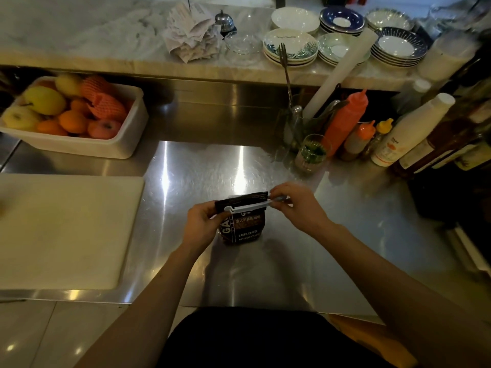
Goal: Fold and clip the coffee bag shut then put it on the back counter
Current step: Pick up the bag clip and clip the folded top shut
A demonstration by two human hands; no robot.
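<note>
A small dark coffee bag (245, 228) stands upright on the steel worktop (212, 166), its top folded over. A long white clip (248, 206) lies across the fold, just under the top edge. My left hand (203, 223) grips the bag's left side at the hinge end of the clip. My right hand (293, 204) pinches the clip's right end, thumb and fingers closed on it. The marble back counter (79, 35) runs across the top of the view, a step higher than the worktop.
A white cutting board (63, 229) lies left of the bag. A white tub of fruit (77, 144) sits at the back left. Squeeze bottles (348, 120), a glass (313, 154) and tall bottles crowd the right. Stacked plates (291, 46), paper slips and a bell occupy the back counter's right half.
</note>
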